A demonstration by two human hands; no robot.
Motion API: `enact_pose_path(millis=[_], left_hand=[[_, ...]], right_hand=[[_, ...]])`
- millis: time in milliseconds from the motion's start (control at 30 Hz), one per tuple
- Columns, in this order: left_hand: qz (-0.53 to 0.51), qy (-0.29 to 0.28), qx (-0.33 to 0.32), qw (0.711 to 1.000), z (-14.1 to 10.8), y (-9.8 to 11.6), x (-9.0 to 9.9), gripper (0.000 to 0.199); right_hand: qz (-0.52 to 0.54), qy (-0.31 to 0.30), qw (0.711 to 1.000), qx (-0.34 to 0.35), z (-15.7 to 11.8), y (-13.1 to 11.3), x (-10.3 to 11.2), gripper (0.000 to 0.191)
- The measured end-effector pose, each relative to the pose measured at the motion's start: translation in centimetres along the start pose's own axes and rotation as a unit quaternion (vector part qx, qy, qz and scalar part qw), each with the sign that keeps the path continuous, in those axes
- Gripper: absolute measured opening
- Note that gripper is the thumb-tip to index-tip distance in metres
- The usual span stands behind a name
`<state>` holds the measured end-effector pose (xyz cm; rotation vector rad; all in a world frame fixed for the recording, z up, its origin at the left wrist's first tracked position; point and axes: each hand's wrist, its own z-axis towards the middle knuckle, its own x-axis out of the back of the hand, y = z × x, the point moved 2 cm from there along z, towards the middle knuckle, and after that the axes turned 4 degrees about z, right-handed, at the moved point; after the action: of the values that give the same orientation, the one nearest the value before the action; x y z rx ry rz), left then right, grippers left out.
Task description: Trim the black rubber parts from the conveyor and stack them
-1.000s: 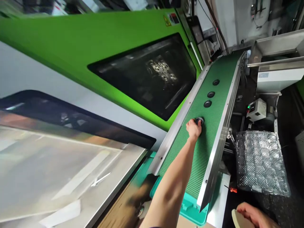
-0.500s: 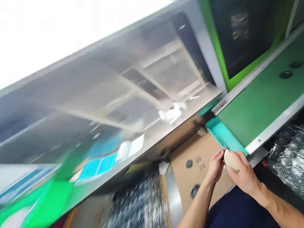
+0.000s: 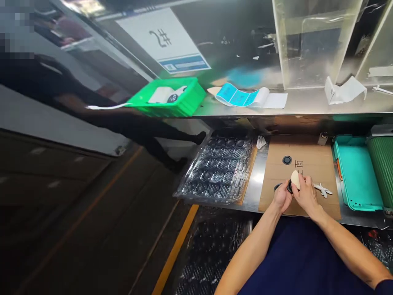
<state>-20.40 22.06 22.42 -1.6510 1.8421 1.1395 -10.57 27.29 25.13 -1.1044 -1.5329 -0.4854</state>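
My left hand (image 3: 281, 197) grips a black round ring (image 3: 290, 188), which is partly hidden by my fingers. My right hand (image 3: 308, 195) holds a cream oval pad (image 3: 295, 179) and presses it against that ring. Both hands are over a brown cardboard sheet (image 3: 319, 166) printed with dark characters. A second black ring (image 3: 287, 160) lies on the cardboard, and a third (image 3: 277, 187) sits right beside my left hand. A small white plastic runner piece (image 3: 322, 189) lies to the right of my right hand.
A teal tray (image 3: 357, 172) and green conveyor belt (image 3: 382, 172) lie to the right. A clear blister tray (image 3: 217, 168) sits to the left. Behind, a steel shelf (image 3: 307, 100) holds a green crate (image 3: 167, 98) and blue label roll (image 3: 242, 95). A dark-clothed person (image 3: 92, 110) appears at left.
The view has swung from the green machine and belt to the cardboard. My hands, apart earlier with one reaching to the belt, have come together with the ring and pad.
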Motion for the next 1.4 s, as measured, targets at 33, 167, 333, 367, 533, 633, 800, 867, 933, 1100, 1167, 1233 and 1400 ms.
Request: enact_pose_path(millis=[33,167,333,367,533,633,800,867,933,1100,1167,1233,1400], left_hand=[[-0.007,0.005,0.005,1.000,0.2,0.2,0.3,0.031],[-0.022,-0.001,0.023,0.999,1.0,0.2,0.6,0.029],[-0.006,0.063,0.000,0.998,1.4,-0.5,0.0,0.025],[-0.006,0.059,0.017,0.998,1.5,-0.9,-0.2,0.028],[-0.020,0.072,0.027,0.997,2.9,-2.1,0.3,0.022],[0.017,0.034,-0.006,0.999,3.5,-2.1,0.6,0.039],[0.023,-0.001,-0.024,0.999,3.3,-2.0,0.8,0.055],[0.003,-0.014,-0.020,1.000,3.3,-2.5,0.7,0.054],[-0.012,-0.001,-0.010,1.000,3.5,-3.1,0.8,0.048],[-0.027,0.044,-0.007,0.999,3.8,-3.9,0.8,0.031],[-0.029,0.053,-0.013,0.998,3.7,-3.7,0.9,0.031],[-0.036,0.059,-0.019,0.997,3.6,-3.5,1.0,0.032],[-0.030,0.070,-0.028,0.997,3.6,-3.7,1.5,0.035]], right_hand=[[0.000,-0.020,1.000,0.012,0.2,-0.4,-0.2,0.068],[-0.006,-0.041,0.999,0.014,1.1,-0.7,0.0,0.068],[0.001,-0.028,0.999,0.030,1.4,0.8,-0.3,0.065],[0.012,-0.017,0.999,0.049,1.2,1.2,-0.6,0.064],[0.019,0.041,0.999,-0.030,1.1,3.6,-2.4,0.068],[0.051,0.032,0.998,0.017,1.1,3.8,-2.4,0.070],[0.100,-0.020,0.991,-0.084,2.2,4.8,-0.5,0.075],[0.098,-0.066,0.990,-0.077,2.2,4.4,-0.1,0.071],[0.082,-0.090,0.990,-0.069,1.8,3.5,0.0,0.061],[0.041,-0.053,0.990,-0.122,1.5,0.8,0.1,0.060],[0.049,-0.082,0.988,-0.118,1.5,0.1,0.0,0.061],[0.055,-0.123,0.985,-0.107,1.6,-0.2,-0.2,0.060],[0.006,-0.070,0.987,-0.142,2.1,1.1,-0.4,0.064]])
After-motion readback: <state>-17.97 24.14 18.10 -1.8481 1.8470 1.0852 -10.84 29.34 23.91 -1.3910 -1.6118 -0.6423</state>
